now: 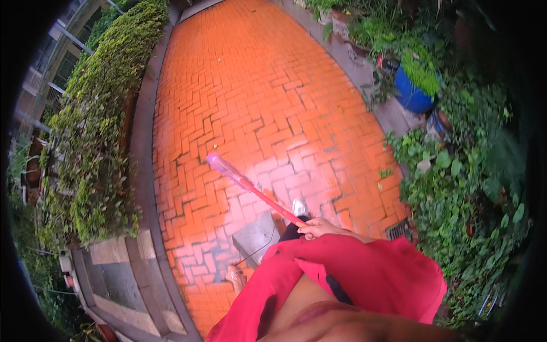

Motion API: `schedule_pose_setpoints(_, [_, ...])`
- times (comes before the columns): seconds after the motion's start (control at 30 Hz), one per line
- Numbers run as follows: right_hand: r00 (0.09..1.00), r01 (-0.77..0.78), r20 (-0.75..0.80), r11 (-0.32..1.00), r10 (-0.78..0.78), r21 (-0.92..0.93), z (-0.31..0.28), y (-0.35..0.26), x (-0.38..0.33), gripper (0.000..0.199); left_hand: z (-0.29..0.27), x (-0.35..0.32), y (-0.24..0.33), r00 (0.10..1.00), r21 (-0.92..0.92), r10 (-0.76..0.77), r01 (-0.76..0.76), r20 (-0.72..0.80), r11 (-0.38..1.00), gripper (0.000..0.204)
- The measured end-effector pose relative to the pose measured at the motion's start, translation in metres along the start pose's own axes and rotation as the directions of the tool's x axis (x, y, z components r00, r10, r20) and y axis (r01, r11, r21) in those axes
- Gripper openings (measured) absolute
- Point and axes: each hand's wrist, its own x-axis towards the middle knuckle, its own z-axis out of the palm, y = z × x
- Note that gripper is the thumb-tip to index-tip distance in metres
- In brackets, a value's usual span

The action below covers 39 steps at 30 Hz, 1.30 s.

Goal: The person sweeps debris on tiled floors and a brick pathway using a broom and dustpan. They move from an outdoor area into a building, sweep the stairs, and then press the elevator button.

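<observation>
A long red stick [259,196] with a pale purple tip slants up and left over the orange brick paving [256,85], its lower end clenched in the right hand [318,229]; the left hand [235,275] shows near a grey dustpan [256,236], its grip impossible to tell. A hedge [97,131] borders the paving on the left; a blue pot [413,94] stands among plants on the right.

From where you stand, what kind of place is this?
Most likely an outdoor garden path or courtyard. The ground is orange brick paving, a trimmed hedge lines one side, and potted plants, among them a blue pot, line the other. The right hand holds a red stick.
</observation>
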Motion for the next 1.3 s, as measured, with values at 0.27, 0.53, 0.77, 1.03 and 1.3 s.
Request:
schedule_pose_setpoints(0.27, [0.823,0.207,-0.562,0.967,-0.088,0.151,-0.130,-0.245,0.071,0.009,0.273,0.023,0.153,0.994,0.015,-0.040,0.039,0.097,0.999,0.016])
schedule_pose_setpoints(0.53, [0.872,0.143,-0.485,0.983,-0.068,0.119,-0.233,-0.480,0.259,0.009,0.539,0.015,0.278,0.999,-0.034,0.035,-0.035,0.012,0.999,0.016])
schedule_pose_setpoints(0.77, [1.000,0.027,-0.004,0.999,-0.027,0.042,-0.210,-0.692,0.417,0.014,0.719,0.001,0.418,0.980,-0.029,0.194,-0.195,-0.044,0.980,0.016])
schedule_pose_setpoints(1.03, [0.997,-0.029,-0.077,0.998,0.025,-0.051,-0.262,-0.897,0.599,0.014,0.969,0.075,0.510,1.000,-0.084,-0.018,0.018,-0.002,0.996,0.015])
schedule_pose_setpoints(1.3, [0.889,0.182,-0.448,0.971,-0.096,0.152,-0.359,-1.132,0.671,0.011,1.188,0.105,0.681,0.997,-0.001,-0.050,0.050,-0.058,0.999,0.018])
